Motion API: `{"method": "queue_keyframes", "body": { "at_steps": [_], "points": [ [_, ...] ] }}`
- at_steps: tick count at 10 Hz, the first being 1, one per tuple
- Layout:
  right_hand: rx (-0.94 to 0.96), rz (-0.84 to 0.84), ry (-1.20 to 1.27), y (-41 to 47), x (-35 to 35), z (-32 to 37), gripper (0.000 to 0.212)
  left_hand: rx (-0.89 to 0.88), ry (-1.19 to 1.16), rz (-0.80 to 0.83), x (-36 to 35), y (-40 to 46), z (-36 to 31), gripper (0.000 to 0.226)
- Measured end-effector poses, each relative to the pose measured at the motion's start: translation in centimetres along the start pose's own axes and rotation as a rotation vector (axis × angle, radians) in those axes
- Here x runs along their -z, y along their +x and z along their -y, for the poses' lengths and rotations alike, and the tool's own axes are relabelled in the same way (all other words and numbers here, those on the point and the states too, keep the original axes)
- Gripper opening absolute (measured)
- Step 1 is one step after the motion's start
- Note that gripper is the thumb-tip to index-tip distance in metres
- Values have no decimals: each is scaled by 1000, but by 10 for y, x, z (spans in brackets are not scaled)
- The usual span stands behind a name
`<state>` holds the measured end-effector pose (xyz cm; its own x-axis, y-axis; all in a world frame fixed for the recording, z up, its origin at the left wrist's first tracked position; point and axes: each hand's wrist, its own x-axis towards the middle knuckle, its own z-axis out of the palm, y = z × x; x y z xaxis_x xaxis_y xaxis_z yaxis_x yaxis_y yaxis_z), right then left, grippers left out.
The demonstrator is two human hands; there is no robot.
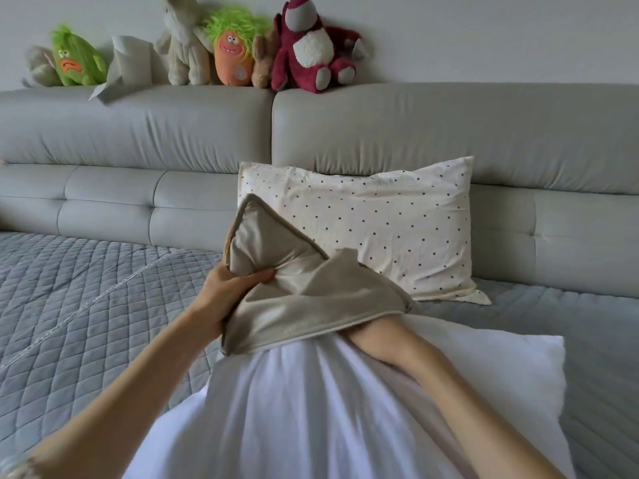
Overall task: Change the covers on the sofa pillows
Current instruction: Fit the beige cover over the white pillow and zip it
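A white bare pillow lies in front of me, its far end inside a beige cover with a darker piped edge. My left hand grips the cover's left side, thumb pressed into the fabric. My right forearm runs along the pillow top and goes under the cover's open edge; the right hand itself is hidden inside. Behind stands a cream pillow with dark dots, leaning on the sofa back.
The grey sofa back spans the far side, with several plush toys and a folded pale cloth on top. A blue-grey quilted throw covers the seat to the left and right.
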<state>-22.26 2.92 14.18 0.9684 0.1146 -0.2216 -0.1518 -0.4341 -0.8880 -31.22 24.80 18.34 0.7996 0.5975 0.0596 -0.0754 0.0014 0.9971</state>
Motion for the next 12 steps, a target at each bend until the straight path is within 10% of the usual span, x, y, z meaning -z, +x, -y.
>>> {"method": "queue_keyframes", "body": {
  "at_steps": [1,3,4,5,6,7,8,11,12],
  "points": [
    [571,285,-506,-25,27,13,34,-16,85,11,8,15,17,42],
    [409,-220,-546,13,109,-54,47,-6,618,-129,-19,36,1,107],
    [136,-326,-384,4,145,-90,70,-395,967,-145,-56,20,-30,90],
    [-97,-231,-48,0,148,-118,74,-651,1293,187,-109,-5,-30,68],
    [-212,-55,202,-17,147,-120,63,-612,1730,447,-150,-15,-6,60],
    [-119,101,243,-29,151,-121,57,-654,1956,334,-162,-3,8,28],
    [-2,164,389,-38,142,-113,51,-651,1960,313,-167,2,11,18],
    [748,110,15,-50,81,-25,32,-567,691,467,-153,-35,-65,19],
    [746,57,-168,-54,51,4,30,-679,628,523,-151,-66,-88,21]
  ]
}}
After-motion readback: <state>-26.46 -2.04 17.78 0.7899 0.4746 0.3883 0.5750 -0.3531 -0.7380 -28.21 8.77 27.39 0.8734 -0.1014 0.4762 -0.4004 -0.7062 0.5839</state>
